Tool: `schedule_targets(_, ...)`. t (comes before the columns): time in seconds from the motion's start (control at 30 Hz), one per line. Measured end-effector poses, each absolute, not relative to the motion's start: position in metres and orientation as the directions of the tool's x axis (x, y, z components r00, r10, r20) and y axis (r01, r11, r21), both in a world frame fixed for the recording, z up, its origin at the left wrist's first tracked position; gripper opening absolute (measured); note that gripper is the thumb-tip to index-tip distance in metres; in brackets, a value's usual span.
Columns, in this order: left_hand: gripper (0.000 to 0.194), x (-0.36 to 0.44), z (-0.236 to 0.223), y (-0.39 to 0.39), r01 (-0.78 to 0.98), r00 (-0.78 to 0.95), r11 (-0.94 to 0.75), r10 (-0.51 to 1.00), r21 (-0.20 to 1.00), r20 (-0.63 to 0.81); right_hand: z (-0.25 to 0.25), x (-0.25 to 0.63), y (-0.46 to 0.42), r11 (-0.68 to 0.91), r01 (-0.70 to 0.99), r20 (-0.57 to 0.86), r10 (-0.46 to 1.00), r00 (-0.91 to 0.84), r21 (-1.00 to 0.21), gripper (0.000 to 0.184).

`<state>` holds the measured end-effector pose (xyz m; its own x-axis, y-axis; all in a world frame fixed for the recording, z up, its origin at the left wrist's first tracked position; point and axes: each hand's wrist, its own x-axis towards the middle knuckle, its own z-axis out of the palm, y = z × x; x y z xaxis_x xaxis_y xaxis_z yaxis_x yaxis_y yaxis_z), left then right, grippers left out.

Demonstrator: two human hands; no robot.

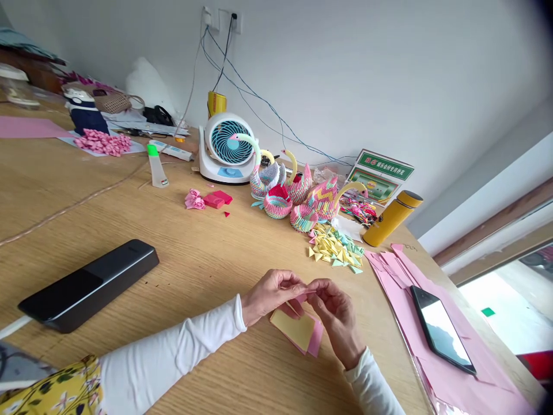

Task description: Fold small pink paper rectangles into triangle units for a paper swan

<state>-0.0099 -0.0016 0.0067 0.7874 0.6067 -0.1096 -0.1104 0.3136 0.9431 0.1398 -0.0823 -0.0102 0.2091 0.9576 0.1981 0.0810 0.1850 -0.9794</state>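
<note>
My left hand (268, 295) and my right hand (336, 314) meet above the wooden table (194, 259), fingertips pinched together on a small pink paper piece (303, 295). Under them lies a small stack of paper slips (298, 330), yellow on top and pink below. Both fingers are closed on the pink piece. Both arms wear white sleeves.
Several folded-paper swans (298, 193) stand at the back, with a pile of yellow and green folded triangles (334, 246) in front. A yellow flask (391, 218), pink sheets (432, 346) with a phone (441, 328), a black box (88, 283), a small fan (227, 147) and a glue bottle (156, 166) are around.
</note>
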Motion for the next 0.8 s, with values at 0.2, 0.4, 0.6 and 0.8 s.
schedule_targets(0.2, 0.043, -0.010, 0.002, 0.001, -0.126, 0.793, 0.267, 0.605, 0.956, -0.064, -0.015, 0.139, -0.081, 0.121, 0.025, 0.122, 0.939, 0.321, -0.992, 0.030)
schedule_targets(0.4, 0.042, -0.007, -0.005, 0.002, -0.134, 0.775, 0.159, 0.632, 0.978, 0.003, -0.010, 0.138, -0.082, 0.082, 0.060, 0.097, 0.940, 0.327, -0.995, 0.029)
schedule_targets(0.6, 0.040, -0.008, -0.003, 0.000, -0.128, 0.735, 0.056, 0.676, 0.990, 0.057, -0.001, 0.137, -0.085, 0.083, 0.113, 0.111, 0.956, 0.270, -0.990, 0.035)
schedule_targets(0.8, 0.038, -0.008, -0.004, -0.004, -0.107, 0.734, -0.040, 0.671, 0.993, 0.106, -0.003, 0.134, -0.085, 0.023, 0.189, 0.079, 0.951, 0.298, -0.982, 0.033)
